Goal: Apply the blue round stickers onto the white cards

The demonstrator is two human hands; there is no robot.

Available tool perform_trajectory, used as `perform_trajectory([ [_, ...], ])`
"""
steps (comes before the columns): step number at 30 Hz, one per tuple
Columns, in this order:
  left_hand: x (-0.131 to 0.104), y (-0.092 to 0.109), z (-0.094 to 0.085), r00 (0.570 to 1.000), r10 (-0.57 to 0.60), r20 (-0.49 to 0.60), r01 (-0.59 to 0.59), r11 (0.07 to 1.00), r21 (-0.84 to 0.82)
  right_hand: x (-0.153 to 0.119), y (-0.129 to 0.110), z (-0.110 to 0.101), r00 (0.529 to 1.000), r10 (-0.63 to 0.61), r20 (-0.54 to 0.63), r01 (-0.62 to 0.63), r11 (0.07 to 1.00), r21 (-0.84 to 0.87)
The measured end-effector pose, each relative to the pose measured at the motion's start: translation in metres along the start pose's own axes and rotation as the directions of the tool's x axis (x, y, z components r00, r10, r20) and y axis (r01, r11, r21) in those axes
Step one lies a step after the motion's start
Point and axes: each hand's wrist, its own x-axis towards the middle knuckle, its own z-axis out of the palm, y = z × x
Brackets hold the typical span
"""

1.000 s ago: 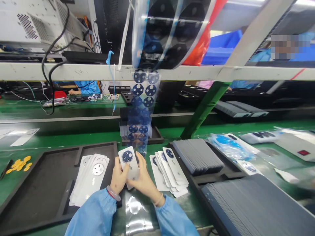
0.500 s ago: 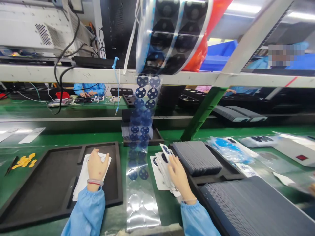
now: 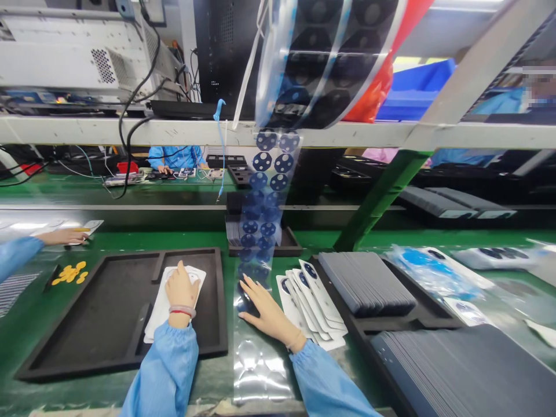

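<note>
My left hand [image 3: 181, 289] rests on thin white phone-shaped panels [image 3: 157, 315], which lie in the right part of a black tray [image 3: 104, 313]. Its index finger points forward and the thumb stands apart. Over a clear strip [image 3: 260, 347] hanging down to the bench, my right hand [image 3: 269, 310] spreads its thumb and fingers around a dark round sticker [image 3: 247, 301]. More dark round stickers with holes [image 3: 262, 161] run up the strip in two columns. Beside my right hand, several white panels bearing dark round stickers [image 3: 324, 301] lie fanned out.
Stacked grey panels [image 3: 365, 281] fill the tray at right. Yellow discs [image 3: 72, 273] lie left of the black tray. Another person's hand [image 3: 63, 236] reaches in at far left. A large sticker roll [image 3: 330, 58] hangs above, near a green slanted post [image 3: 382, 200].
My right hand has left the fanned panels and moved left onto the strip. My left hand stays on the white panels. Another person's arm has come in at far left. The view has shifted slightly.
</note>
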Motion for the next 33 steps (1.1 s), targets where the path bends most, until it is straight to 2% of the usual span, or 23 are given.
perform_trajectory([
  [4, 0.0, -0.003, 0.005, 0.997, 0.019, -0.074, -0.027, 0.994, -0.108, -0.002, 0.01, 0.011, 0.999, 0.048, 0.025, -0.048, 0.999, 0.001],
  [9, 0.002, -0.006, 0.005, 0.968, 0.048, -0.248, -0.123, 0.947, -0.297, -0.009, 0.011, 0.014, 0.996, 0.036, -0.088, -0.038, 0.999, -0.029],
  [12, 0.004, -0.005, -0.001, 0.93, 0.058, -0.363, -0.222, 0.876, -0.428, -0.009, 0.006, 0.013, 0.989, 0.048, -0.139, -0.054, 0.998, -0.041],
  [14, 0.005, -0.005, -0.005, 0.928, 0.045, -0.371, -0.256, 0.799, -0.544, -0.009, 0.002, 0.012, 0.984, 0.049, -0.169, -0.057, 0.998, -0.04],
  [16, 0.006, -0.006, -0.009, 0.955, 0.006, -0.296, -0.212, 0.71, -0.671, -0.008, -0.001, 0.012, 0.98, 0.034, -0.197, -0.041, 0.999, -0.032],
  [19, 0.007, -0.011, -0.016, 0.996, -0.061, -0.072, -0.02, 0.615, -0.788, -0.008, -0.001, 0.013, 0.973, 0.03, -0.227, -0.033, 0.999, -0.011],
  [21, 0.009, -0.015, -0.021, 0.998, -0.048, 0.045, 0.065, 0.62, -0.782, -0.008, 0.0, 0.014, 0.967, 0.053, -0.25, -0.052, 0.999, 0.008],
  [23, 0.011, -0.019, -0.026, 0.991, 0.021, 0.133, 0.089, 0.639, -0.764, -0.008, 0.003, 0.016, 0.958, 0.081, -0.275, -0.076, 0.997, 0.03],
  [29, 0.009, -0.016, -0.03, 0.918, 0.239, 0.316, 0.128, 0.575, -0.808, -0.007, 0.006, 0.019, 0.946, 0.12, -0.3, -0.101, 0.992, 0.081],
  [33, 0.003, -0.016, -0.033, 0.828, 0.325, 0.456, 0.199, 0.59, -0.783, -0.006, 0.006, 0.016, 0.954, 0.073, -0.29, -0.056, 0.996, 0.067],
])
